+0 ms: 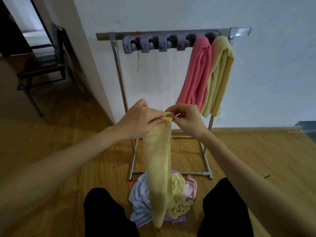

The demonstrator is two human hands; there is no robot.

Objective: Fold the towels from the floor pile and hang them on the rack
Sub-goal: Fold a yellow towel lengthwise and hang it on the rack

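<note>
A long pale yellow towel [158, 168] hangs folded lengthwise from both my hands in front of the rack. My left hand [140, 117] grips its top edge from the left. My right hand [187, 119] pinches the same top corner from the right. The metal rack [118, 53] stands against the white wall, with a row of grey clips [153, 44] on its top bar. A folded pink towel [196, 71] and a folded yellow towel [219, 74] hang at its right end. The floor pile [142, 199] of white, yellow and pink towels lies between my knees.
A dark folding chair [49, 62] stands at the left by a doorway. The rack's base frame [206, 173] rests on the wooden floor just behind the pile. My legs in black trousers [106, 214] flank the pile. A grey object [307, 130] sits at the right edge.
</note>
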